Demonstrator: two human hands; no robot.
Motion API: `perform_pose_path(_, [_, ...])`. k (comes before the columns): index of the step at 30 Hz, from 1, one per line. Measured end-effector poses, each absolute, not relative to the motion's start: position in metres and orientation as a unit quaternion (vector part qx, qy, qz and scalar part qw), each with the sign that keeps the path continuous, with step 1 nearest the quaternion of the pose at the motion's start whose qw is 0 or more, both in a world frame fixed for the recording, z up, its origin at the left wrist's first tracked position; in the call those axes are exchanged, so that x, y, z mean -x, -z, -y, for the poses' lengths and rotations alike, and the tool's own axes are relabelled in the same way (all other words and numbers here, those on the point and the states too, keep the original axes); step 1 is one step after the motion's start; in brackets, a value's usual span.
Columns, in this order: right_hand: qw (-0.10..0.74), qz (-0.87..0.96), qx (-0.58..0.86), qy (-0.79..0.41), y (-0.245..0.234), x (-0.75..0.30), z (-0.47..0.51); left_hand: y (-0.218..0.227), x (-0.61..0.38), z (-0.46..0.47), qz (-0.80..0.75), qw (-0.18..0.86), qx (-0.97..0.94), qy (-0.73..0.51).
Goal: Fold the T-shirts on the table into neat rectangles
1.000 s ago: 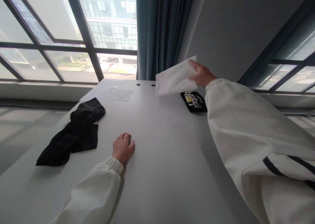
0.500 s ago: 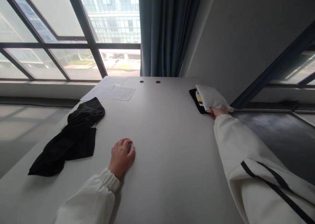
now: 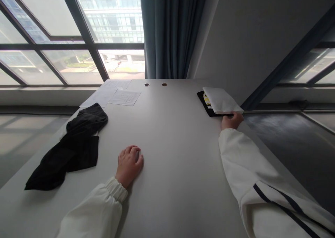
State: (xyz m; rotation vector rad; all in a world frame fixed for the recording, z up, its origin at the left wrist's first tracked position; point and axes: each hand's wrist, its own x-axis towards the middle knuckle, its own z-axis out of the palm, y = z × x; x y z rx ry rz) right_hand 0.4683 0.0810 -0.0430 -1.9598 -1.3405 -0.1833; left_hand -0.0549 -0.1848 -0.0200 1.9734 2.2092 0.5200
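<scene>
Office-like room: desk (image 3: pixel 172 143), papers (image 3: pixel 125 97)

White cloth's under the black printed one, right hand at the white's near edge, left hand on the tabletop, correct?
No: the white cloth lies on top of the black printed one, per the head view. Right hand at the white's near edge, left hand on the tabletop.

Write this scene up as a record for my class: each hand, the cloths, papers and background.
Left hand: palm down on the white table, fingers slightly curled
Right hand: at the near edge of the folded white cloth; grip unclear
Right stack: white cloth over a black cloth with yellow-and-white print
Left side: rumpled dark cloth
Papers: far left corner
Background: window, blue curtain
</scene>
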Motion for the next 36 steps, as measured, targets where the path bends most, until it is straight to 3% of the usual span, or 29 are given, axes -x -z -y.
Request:
perform_pose_path(2, [0.348, 0.509, 0.783, 0.079, 0.045, -0.458, -0.074, 0.022, 0.050, 0.183, -0.715, 0.063, -0.674, -0.175])
perform_pose_path(8, [0.173, 0.613, 0.771, -0.006, 0.050, -0.428, -0.060, 0.026, 0.040, 0.174, -0.679, 0.068, -0.706, -0.188])
perform_pose_path(14, [0.112, 0.580, 0.805, -0.046, 0.053, -0.418, -0.048, 0.029, 0.044, 0.168, -0.672, 0.064, -0.709, -0.203])
perform_pose_path(21, [0.111, 0.639, 0.760, -0.031, 0.060, -0.387, 0.013, 0.025, 0.070, 0.147, -0.668, 0.058, -0.718, -0.187])
perform_pose_path(29, [0.111, 0.783, 0.610, -0.056, 0.057, -0.338, 0.103, 0.006, 0.230, 0.163, -0.851, -0.150, -0.439, -0.246])
perform_pose_path(36, [0.131, 0.794, 0.589, -0.074, 0.046, -0.330, 0.106, 0.011, 0.295, 0.180, -0.886, -0.084, -0.411, -0.197])
